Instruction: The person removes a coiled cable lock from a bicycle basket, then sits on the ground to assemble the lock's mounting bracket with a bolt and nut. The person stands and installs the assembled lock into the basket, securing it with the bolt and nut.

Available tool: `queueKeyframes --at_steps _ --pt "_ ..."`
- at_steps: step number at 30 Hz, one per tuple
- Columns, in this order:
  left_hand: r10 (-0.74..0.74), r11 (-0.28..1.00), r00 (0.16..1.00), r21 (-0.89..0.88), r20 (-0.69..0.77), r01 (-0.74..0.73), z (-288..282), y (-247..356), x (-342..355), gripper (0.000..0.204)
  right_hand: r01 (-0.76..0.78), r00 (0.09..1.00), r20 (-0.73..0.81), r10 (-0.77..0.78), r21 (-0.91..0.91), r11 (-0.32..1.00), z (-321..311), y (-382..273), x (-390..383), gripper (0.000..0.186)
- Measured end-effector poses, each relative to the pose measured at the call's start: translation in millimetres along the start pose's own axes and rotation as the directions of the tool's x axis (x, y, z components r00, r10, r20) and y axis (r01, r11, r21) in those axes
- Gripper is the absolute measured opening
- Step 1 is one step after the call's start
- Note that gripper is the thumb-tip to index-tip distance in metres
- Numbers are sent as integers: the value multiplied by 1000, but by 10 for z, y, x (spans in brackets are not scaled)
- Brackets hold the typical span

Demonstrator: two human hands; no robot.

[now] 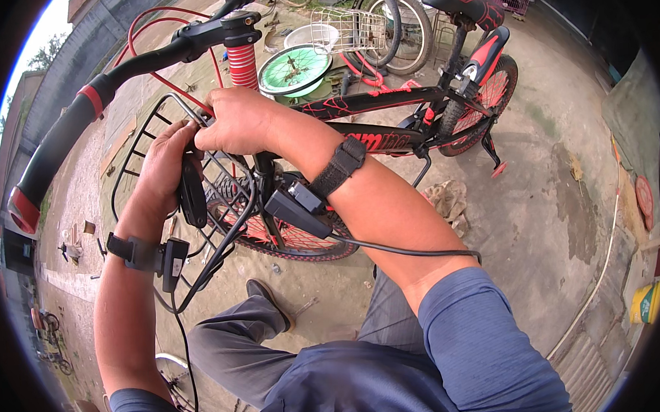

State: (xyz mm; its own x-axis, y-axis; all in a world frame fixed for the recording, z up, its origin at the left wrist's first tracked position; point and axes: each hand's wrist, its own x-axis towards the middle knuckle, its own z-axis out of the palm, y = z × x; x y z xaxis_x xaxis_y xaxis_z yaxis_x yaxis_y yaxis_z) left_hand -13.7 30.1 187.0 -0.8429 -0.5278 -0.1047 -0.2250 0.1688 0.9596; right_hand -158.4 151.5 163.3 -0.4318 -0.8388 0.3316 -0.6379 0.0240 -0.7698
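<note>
Both hands meet at the front of a black and red bicycle [384, 100], by a black wire front basket [133, 157] below its handlebar [141, 58]. My left hand [165, 165] is closed, thumb pointing up, with a black oblong part [191, 188] against its palm side; its exact kind is unclear. My right hand [232, 122] is closed in a pinch beside the left fingertips, where a red cable [168, 85] runs down. What the right fingers grip is hidden. Black devices are strapped to both wrists, with cords running from them.
The bicycle's front wheel [302, 240] and kickstand [493, 155] stand on concrete. Behind lie a green wheel-like disc [293, 70], a white wire basket [348, 30] and loose tyres [414, 33]. A yellow bucket [646, 303] stands far right; small items are scattered at left.
</note>
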Motion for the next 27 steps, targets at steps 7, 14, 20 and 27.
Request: queueKeyframes --at_steps 7,14,20,27 --pt "36 999 999 37 11 -36 -6 -4 52 20 12 999 46 -10 -43 999 -10 5 16 59" --pt "-5 1000 1000 -2 -14 5 1 -31 37 18 3 1000 2 -3 -22 1000 -11 -7 0 53" --pt "10 1000 1000 4 15 -10 -16 -31 46 18 17 1000 -16 -17 -24 1000 -8 -14 -6 53" --pt "17 1000 1000 -16 25 -16 -28 -39 29 20 20 1000 -12 -21 -31 999 -4 -1 -2 52"
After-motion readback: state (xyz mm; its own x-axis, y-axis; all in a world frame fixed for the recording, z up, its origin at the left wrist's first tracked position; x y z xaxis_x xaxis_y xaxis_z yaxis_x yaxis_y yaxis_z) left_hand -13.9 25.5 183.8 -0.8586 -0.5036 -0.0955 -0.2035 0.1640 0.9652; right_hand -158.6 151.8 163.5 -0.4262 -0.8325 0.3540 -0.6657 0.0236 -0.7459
